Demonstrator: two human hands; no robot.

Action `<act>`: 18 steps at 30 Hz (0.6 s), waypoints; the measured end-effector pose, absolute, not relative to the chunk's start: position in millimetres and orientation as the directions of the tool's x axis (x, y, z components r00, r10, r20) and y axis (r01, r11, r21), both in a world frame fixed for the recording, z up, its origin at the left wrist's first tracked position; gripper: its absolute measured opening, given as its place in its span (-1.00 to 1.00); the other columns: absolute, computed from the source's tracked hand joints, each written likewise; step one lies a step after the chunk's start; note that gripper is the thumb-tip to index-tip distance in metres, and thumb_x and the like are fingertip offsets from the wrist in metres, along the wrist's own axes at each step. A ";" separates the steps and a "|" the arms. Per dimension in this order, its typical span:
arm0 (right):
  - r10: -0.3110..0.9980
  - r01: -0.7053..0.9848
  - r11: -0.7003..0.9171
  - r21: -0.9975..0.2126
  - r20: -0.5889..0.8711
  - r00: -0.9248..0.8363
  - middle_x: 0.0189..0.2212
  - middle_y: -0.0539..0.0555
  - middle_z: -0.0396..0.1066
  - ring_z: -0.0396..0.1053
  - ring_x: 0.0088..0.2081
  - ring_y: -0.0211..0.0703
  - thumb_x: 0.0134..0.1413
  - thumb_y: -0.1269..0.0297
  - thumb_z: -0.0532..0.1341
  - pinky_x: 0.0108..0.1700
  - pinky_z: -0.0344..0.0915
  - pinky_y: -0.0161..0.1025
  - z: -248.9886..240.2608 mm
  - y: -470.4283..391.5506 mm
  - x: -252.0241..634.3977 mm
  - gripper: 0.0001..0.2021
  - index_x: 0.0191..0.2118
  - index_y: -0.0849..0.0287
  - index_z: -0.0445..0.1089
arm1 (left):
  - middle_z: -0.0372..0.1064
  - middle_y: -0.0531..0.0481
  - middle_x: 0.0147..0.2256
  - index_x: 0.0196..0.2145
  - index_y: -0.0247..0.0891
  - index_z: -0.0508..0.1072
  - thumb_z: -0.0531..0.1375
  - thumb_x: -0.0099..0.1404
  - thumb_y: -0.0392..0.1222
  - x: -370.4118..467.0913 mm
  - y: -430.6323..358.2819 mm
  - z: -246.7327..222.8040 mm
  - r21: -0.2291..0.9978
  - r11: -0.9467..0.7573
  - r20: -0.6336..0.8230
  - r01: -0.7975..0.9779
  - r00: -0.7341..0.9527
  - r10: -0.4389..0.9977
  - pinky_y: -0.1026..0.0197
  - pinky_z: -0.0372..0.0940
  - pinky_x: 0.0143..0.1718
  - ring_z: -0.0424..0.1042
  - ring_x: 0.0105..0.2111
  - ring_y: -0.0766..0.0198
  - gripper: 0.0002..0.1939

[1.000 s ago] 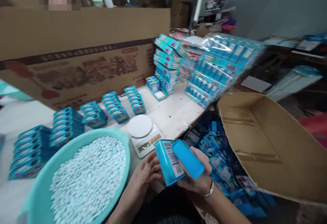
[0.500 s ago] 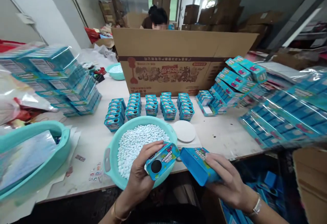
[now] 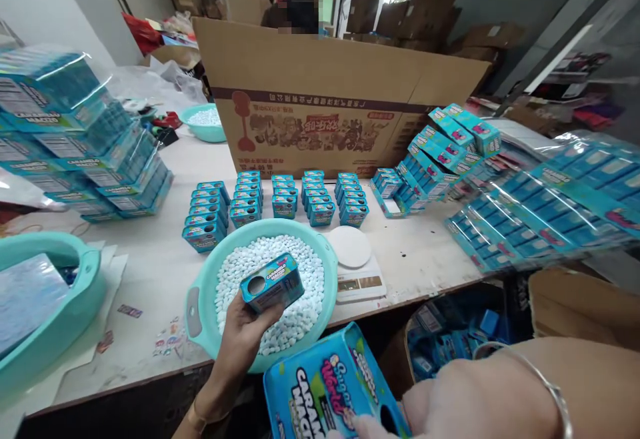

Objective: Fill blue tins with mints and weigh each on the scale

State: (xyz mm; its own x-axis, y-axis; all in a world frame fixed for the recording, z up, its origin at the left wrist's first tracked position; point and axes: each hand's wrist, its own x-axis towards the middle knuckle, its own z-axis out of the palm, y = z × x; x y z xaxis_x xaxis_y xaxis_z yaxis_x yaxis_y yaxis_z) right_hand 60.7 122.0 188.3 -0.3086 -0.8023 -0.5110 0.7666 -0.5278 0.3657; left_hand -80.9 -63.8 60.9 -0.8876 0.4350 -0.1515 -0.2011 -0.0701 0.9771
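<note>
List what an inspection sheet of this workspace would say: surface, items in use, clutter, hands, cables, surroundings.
Surface: white table, dark specks right of the scale.
Items: left box; right box, near the camera; basin of white pieces; rows of boxes behind it.
Clutter: printed scraps left of the basin; wrapped packs stacked at left.
Hands: left hand holds the left box over the basin; right hand holds the right box.
Cables: nothing seen.
Surroundings: large carton standing behind the rows, at least one person beyond; open carton by the table's near edge.
</note>
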 end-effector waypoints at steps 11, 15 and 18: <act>-0.897 0.083 -0.387 0.918 -0.355 -0.262 0.09 0.00 0.38 0.41 0.03 -0.19 0.06 0.47 0.20 -0.02 0.49 -0.31 220.7 113.5 48.5 -0.53 0.12 0.11 0.35 | 0.53 -0.03 -0.28 -0.18 -0.27 0.48 0.36 0.04 -0.13 -87.3 -61.2 65.1 0.992 -0.036 -0.083 -0.122 -0.835 0.544 0.15 0.39 -0.18 0.50 -0.25 0.11 -0.64; -0.912 -0.615 0.409 0.675 0.271 -0.309 0.06 -0.09 0.40 0.35 0.07 -0.24 0.23 0.22 0.09 0.08 0.40 -0.34 205.8 127.5 48.5 -0.68 0.05 -0.07 0.41 | 0.53 -0.04 -0.26 -0.15 -0.27 0.49 0.35 0.01 -0.16 -94.4 -62.2 72.1 0.989 0.003 -0.122 -0.150 -0.789 0.602 0.14 0.37 -0.14 0.48 -0.22 0.10 -0.59; -0.781 -0.758 0.571 0.315 0.494 -0.383 -0.03 -0.10 0.43 0.33 0.07 -0.21 0.09 0.19 0.25 0.06 0.42 -0.31 199.2 141.0 47.3 -0.76 -0.09 -0.13 0.47 | 0.52 -0.02 -0.35 -0.19 -0.27 0.50 0.33 -0.02 -0.16 -100.9 -65.3 70.6 0.934 -0.068 -0.242 -0.350 -0.763 0.599 0.18 0.39 -0.29 0.48 -0.36 0.16 -0.62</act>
